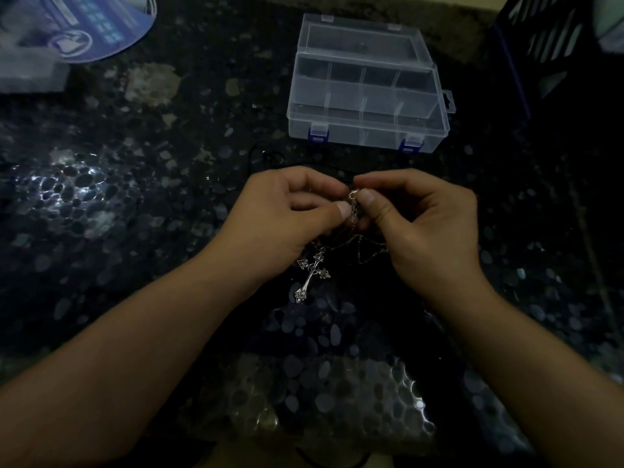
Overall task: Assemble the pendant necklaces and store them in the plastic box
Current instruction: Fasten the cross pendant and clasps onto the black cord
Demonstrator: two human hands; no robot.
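Chain (353, 216), limp, light and snag-prone, was pinched at its clasp by left hand (287, 214) and right hand (415, 217), cross pendant (312, 275) dangling below.

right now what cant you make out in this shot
- Clasp, head view: too small and dim, pinched between the left hand and right hand; open or joined cannot be told.
- Chain: partly behind the right hand.
- Plastic box: whether its compartments hold anything is unclear in the dim light.
- Blue printed disc: cut off by the top edge, blurred.
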